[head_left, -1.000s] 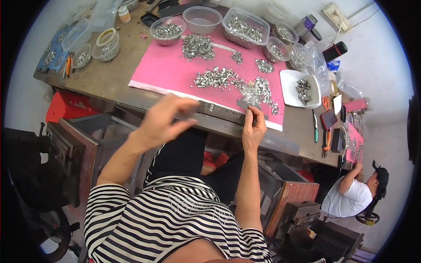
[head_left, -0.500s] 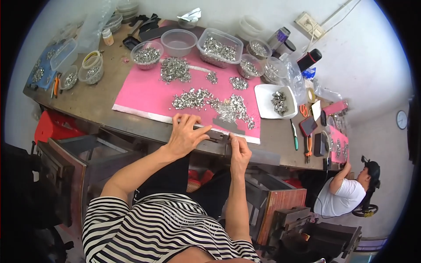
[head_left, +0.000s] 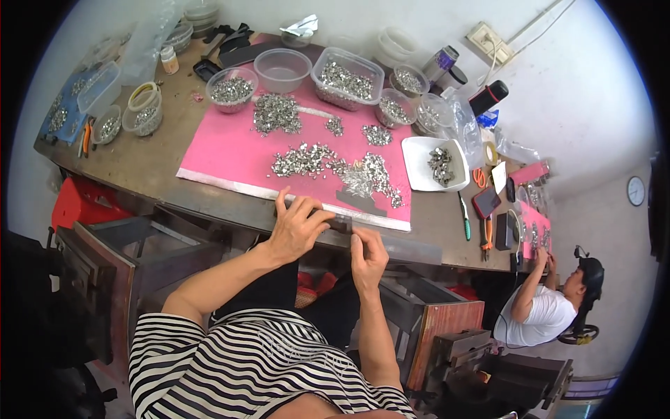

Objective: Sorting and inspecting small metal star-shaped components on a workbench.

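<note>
At the bench's front edge my left hand (head_left: pixel 296 229) is closed on a dark narrow metal bar (head_left: pixel 340 223), its fingers curled over the near edge of the pink mat (head_left: pixel 230 150). My right hand (head_left: pixel 370 262) is by the bar's right end, thumb and fingers pressed together; whatever they hold is too small to make out. Just beyond the hands lie a heap of small shiny metal pieces (head_left: pixel 301 160) and a bundle of thin silvery pins (head_left: pixel 357 183), beside a flat grey plate (head_left: pixel 363 202).
Tubs of metal pieces (head_left: pixel 232 89) line the back, with an empty clear bowl (head_left: pixel 283 70) among them. To the right are a white square dish (head_left: pixel 412 167), a green-handled tool (head_left: pixel 466 222) and orange-handled pliers (head_left: pixel 486 237). A co-worker (head_left: pixel 548 307) sits at the far right.
My right hand has shifted slightly left and down, its fingers bending further over. My left hand stays nearly in place on the bar. The co-worker's hands have come up.
</note>
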Available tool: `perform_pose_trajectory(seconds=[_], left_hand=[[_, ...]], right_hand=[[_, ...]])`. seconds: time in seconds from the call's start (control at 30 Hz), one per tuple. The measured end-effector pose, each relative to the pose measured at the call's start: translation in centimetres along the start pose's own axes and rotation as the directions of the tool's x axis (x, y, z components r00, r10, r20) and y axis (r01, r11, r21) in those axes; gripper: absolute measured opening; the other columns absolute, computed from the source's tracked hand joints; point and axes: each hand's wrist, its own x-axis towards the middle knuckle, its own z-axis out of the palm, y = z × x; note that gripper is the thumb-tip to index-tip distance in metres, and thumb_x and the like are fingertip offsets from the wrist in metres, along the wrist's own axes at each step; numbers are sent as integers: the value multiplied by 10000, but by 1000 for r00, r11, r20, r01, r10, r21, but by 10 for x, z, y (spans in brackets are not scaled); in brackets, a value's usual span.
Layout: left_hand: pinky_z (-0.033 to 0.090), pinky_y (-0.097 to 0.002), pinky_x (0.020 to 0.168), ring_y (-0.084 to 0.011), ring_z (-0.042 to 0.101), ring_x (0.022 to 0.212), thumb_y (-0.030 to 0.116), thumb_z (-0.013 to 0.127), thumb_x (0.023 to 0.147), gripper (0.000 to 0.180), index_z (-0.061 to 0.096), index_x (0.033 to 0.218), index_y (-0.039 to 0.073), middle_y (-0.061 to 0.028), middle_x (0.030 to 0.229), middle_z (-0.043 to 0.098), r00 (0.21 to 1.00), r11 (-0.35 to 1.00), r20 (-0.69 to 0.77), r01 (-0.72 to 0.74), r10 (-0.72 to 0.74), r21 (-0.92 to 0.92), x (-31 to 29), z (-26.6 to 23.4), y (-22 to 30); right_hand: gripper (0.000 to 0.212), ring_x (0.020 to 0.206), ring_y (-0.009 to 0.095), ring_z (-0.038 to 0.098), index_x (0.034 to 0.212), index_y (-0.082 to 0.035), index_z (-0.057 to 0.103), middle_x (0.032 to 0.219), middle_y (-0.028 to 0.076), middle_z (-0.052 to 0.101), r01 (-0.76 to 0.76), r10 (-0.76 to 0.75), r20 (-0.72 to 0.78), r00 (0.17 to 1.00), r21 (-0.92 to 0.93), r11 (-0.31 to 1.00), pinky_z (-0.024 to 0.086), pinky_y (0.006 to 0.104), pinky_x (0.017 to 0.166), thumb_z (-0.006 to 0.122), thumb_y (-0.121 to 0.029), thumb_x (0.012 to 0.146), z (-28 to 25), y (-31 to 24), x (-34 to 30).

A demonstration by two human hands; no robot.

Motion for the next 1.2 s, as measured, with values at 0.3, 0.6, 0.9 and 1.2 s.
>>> perform_pose_trajectory(seconds=[0.3, 0.6, 0.9, 1.2], left_hand=[[311, -535, 1066, -256, 549, 1033, 93, 747, 799, 529, 613, 1310, 113, -68, 1068, 583, 997, 999, -70, 22, -20, 31, -2, -6, -3], [391, -437, 976, -275, 542, 997, 139, 770, 801, 597, 579, 1361, 65, -85, 1097, 596, 997, 999, -80, 14, -11, 33, -2, -6, -4], [398, -427, 952, -271, 545, 1004, 128, 770, 797, 568, 600, 1336, 71, -78, 1114, 600, 997, 999, -79, 20, -18, 31, -2, -6, -5], [397, -426, 957, -267, 548, 1011, 120, 772, 792, 543, 615, 1309, 70, -77, 1113, 600, 997, 1000, -82, 16, -14, 24, -3, -7, -2]], right_hand=[[103, 798, 302, 665, 1012, -3, 703, 897, 153, 679, 154, -143, 57, 988, -281, 947, 518, 377, 729, 658, -52, 932, -5, 19, 107], [218, 804, 305, 679, 955, 4, 744, 872, 175, 684, 117, -28, 162, 986, -574, 811, 528, 406, 750, 729, -200, 879, 19, 85, 205], [156, 836, 354, 671, 904, -15, 740, 910, 188, 689, 77, -41, 90, 995, -450, 890, 523, 460, 784, 715, -165, 872, 8, 85, 205], [180, 822, 340, 665, 914, -11, 743, 902, 181, 693, 114, -49, 134, 990, -537, 836, 515, 454, 788, 754, -182, 857, 6, 83, 204]])
